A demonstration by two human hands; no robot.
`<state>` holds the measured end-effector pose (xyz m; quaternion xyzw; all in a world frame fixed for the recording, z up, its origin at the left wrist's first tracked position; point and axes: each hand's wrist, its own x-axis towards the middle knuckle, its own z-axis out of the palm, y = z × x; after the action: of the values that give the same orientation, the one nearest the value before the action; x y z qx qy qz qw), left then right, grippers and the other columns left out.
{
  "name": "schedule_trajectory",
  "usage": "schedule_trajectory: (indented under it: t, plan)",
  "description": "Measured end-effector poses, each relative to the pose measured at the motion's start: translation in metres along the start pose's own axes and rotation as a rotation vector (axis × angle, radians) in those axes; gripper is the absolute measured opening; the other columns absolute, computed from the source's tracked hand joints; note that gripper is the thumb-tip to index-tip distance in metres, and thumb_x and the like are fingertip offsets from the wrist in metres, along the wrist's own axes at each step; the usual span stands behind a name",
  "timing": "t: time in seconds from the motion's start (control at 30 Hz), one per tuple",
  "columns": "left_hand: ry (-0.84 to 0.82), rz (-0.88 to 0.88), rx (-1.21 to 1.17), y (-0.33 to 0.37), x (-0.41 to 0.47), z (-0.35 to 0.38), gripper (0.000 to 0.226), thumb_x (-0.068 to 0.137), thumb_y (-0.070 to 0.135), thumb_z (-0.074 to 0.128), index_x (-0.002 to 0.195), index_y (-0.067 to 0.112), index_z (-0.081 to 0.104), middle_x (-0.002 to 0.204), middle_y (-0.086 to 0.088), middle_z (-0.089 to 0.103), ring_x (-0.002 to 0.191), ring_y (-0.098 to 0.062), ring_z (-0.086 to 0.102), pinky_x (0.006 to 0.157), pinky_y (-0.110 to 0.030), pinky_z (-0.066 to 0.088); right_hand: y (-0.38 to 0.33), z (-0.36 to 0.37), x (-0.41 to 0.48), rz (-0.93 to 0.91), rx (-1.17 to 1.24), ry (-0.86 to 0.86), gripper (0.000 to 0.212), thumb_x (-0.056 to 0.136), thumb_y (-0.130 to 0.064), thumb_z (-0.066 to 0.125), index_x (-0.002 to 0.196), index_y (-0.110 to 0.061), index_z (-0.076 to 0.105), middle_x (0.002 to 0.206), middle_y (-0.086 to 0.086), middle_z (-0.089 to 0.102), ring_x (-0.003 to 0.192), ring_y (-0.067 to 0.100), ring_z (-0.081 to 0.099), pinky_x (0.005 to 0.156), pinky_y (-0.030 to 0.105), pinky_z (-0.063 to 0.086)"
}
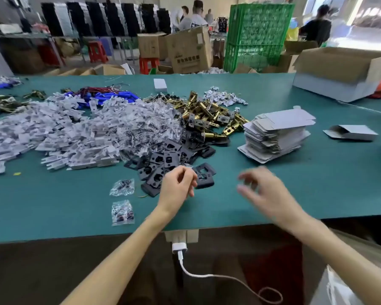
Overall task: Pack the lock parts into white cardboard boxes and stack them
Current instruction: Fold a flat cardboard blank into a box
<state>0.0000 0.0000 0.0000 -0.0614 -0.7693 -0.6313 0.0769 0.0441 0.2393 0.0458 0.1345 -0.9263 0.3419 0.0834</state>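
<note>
On the green table [75,214] lie heaps of lock parts: bagged parts in clear plastic [79,133], gold latch bolts [209,115] and black strike plates [163,164]. A stack of flat white box blanks [275,135] stands to the right of them, and one folded white box [352,133] lies further right. My left hand [177,186] hovers at the near edge of the black plates with its fingers loosely curled, holding nothing I can see. My right hand [264,190] is blurred above the bare table, fingers spread and empty.
Two small bags of screws [122,200] lie near the front edge, left of my left hand. A large open carton [343,71] sits at the far right. Beyond the table are cartons, a green crate [257,34], red stools and several people. A white charger cable [189,267] hangs under the table.
</note>
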Motion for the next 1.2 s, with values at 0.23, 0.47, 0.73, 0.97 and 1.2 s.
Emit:
schedule_trajectory:
  t: [0.23,0.47,0.73,0.97,1.2]
  plan:
    - [0.091,-0.073,-0.034,-0.014,0.014,0.014,0.031,0.108,0.017,0.053,0.082,0.006,0.066,0.062,0.002,0.064,0.048,-0.013,0.053,0.045,-0.021,0.039,0.049,-0.056,0.132,0.316,-0.461,0.259,0.081,0.101,-0.045,0.057,0.156,0.004,0.022,0.161,0.031,0.016,0.15,0.043,0.016,0.123,0.047,0.013]
    - [0.035,-0.101,0.029,-0.022,0.013,0.015,0.028,0.107,0.017,0.054,0.083,0.011,0.067,0.063,0.003,0.066,0.049,-0.012,0.055,0.05,-0.015,0.041,0.073,-0.05,0.143,0.316,-0.638,0.177,0.056,0.095,-0.043,0.066,0.13,-0.003,0.05,0.138,0.018,0.052,0.133,0.034,0.044,0.114,0.053,0.026]
    - [0.012,-0.109,0.016,-0.029,0.018,0.013,0.029,0.107,0.021,0.054,0.083,0.012,0.068,0.065,0.002,0.066,0.05,-0.012,0.055,0.048,-0.019,0.04,0.055,-0.068,0.133,0.278,-0.508,0.177,0.022,0.097,-0.026,0.067,0.098,-0.004,0.062,0.113,0.023,0.063,0.11,0.039,0.055,0.085,0.047,0.049]
    - [-0.052,-0.123,-0.054,-0.026,0.019,0.014,0.031,0.11,0.024,0.051,0.091,0.01,0.071,0.077,-0.003,0.074,0.06,-0.017,0.066,0.051,-0.028,0.047,0.022,-0.037,0.088,-0.253,-0.365,0.625,0.021,0.098,-0.001,0.055,0.114,-0.002,0.069,0.109,0.018,0.072,0.103,0.037,0.065,0.082,0.043,0.051]
    - [-0.378,-0.496,-0.814,-0.018,0.045,-0.001,0.088,0.104,0.069,0.012,0.148,0.003,0.052,0.142,-0.026,0.06,0.127,-0.036,0.063,0.105,-0.045,0.051,-0.002,0.086,0.024,-0.539,-0.06,0.332,0.047,0.085,0.021,0.069,0.127,-0.001,0.069,0.137,0.009,0.064,0.13,0.022,0.06,0.105,0.043,0.051]
